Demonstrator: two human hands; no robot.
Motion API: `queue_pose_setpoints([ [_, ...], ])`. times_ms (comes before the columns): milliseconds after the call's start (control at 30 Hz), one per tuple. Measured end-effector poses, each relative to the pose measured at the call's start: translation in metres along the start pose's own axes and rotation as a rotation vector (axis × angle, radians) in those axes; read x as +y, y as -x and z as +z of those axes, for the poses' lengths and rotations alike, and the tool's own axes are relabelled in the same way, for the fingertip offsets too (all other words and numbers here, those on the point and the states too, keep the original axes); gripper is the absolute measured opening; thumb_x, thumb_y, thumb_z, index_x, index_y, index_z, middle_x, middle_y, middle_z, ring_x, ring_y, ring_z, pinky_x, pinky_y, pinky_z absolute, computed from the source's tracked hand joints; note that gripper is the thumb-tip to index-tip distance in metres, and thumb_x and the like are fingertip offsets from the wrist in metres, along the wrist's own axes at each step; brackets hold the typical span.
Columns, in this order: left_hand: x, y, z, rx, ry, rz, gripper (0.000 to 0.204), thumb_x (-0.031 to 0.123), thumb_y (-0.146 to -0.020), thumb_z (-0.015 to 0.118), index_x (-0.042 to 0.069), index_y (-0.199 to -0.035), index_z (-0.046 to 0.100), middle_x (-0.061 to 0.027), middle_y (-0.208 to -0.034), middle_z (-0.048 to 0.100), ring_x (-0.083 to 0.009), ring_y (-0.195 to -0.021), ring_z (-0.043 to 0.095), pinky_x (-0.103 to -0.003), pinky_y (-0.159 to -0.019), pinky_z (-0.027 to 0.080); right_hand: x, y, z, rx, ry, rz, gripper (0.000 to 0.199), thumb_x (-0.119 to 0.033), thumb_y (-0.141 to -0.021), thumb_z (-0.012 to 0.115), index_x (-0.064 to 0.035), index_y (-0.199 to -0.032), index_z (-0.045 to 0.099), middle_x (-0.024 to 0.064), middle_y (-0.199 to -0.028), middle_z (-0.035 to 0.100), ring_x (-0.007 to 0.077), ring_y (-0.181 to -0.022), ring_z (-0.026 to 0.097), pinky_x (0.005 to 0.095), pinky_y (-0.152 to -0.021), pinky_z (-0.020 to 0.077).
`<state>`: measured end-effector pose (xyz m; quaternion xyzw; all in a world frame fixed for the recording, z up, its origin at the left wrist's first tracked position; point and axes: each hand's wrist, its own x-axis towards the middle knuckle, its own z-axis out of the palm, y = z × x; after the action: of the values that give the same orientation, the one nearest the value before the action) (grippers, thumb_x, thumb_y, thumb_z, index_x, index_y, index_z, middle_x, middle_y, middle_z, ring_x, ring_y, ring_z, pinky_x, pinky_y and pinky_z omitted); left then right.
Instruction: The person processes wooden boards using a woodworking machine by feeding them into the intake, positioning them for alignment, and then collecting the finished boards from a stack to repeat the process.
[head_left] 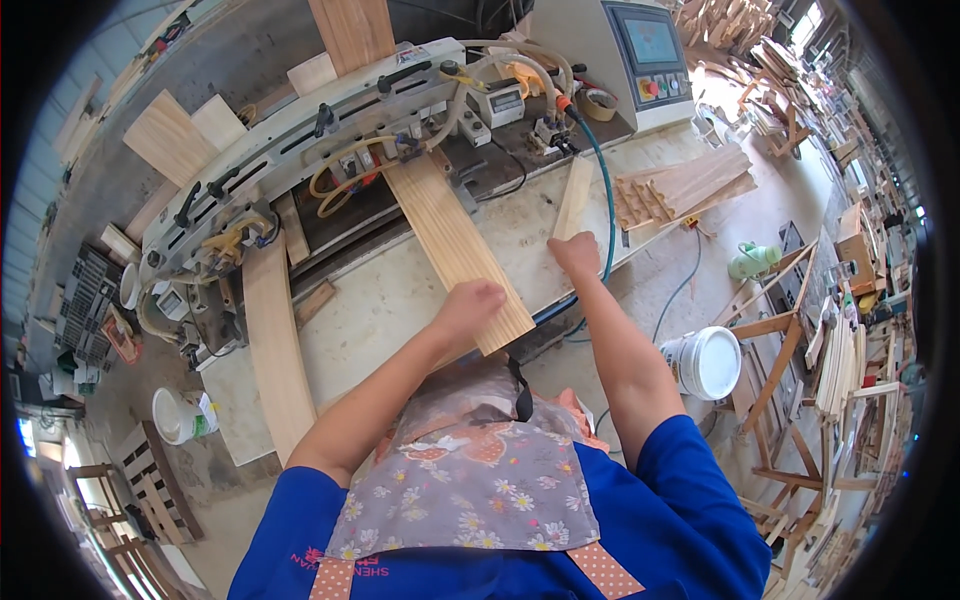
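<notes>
My left hand (468,304) rests on the near end of a long pale wooden board (448,235), whose far end lies under the clamps of a grey woodworking machine (300,130). My right hand (576,251) grips the near end of a narrow wooden strip (575,195) lying on the bench beside the board. A blue-green hose (606,190) runs close past my right hand. I wear a blue shirt and a flowered apron.
Another board (275,345) lies on the bench to the left. A stack of slotted wooden pieces (680,190) sits at the right end. A control panel with a screen (650,50) stands behind. A white bucket (705,362) and wooden frames (790,340) stand on the floor at right.
</notes>
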<state>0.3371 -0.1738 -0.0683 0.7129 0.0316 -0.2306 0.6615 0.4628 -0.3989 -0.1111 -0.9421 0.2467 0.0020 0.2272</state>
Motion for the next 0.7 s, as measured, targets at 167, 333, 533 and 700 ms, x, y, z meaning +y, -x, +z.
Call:
queue_pose_setpoints([
  [167,0.016,-0.001,0.001,0.143,0.111,-0.024,0.031,0.027,-0.094,0.065,0.001,-0.11,0.065,-0.0003,-0.087,0.065,-0.0083,-0.077,0.058,-0.025,-0.066,0.049,0.029,0.033,-0.017,-0.739,-1.188,0.163,0.017,-0.017,-0.082,0.067,-0.0013,-0.083,0.06,0.0001,-0.065,0.053,0.0119,-0.055,0.056,0.0265,-0.057,0.0531],
  [333,0.008,-0.013,0.02,0.287,-0.002,0.142,0.034,0.028,-0.094,0.064,-0.004,-0.107,0.062,-0.0043,-0.088,0.066,-0.0151,-0.074,0.06,-0.03,-0.067,0.05,0.018,0.133,-0.025,-0.746,-1.014,-0.172,0.025,-0.011,-0.081,0.069,-0.0016,-0.102,0.057,0.0005,-0.076,0.057,0.0105,-0.067,0.057,0.0268,-0.063,0.0511],
  [533,-0.007,0.018,-0.018,0.586,0.307,0.0,0.031,0.021,-0.094,0.063,-0.006,-0.109,0.062,-0.009,-0.091,0.069,-0.0128,-0.078,0.062,-0.03,-0.071,0.051,-0.003,0.158,-0.034,-0.179,-0.377,-0.802,0.048,-0.022,-0.081,0.074,0.0005,-0.117,0.053,0.0171,-0.104,0.059,0.0322,-0.094,0.059,0.0396,-0.085,0.0486],
  [700,-0.059,0.026,-0.087,0.909,0.094,0.122,0.044,0.015,-0.092,0.065,-0.003,-0.131,0.052,-0.0097,-0.093,0.069,-0.0133,-0.079,0.062,-0.029,-0.072,0.051,0.004,0.137,-0.005,-0.378,-0.342,-0.46,0.055,-0.036,-0.09,0.065,0.0,-0.128,0.047,0.0254,-0.117,0.06,0.0414,-0.11,0.058,0.0468,-0.09,0.0468],
])
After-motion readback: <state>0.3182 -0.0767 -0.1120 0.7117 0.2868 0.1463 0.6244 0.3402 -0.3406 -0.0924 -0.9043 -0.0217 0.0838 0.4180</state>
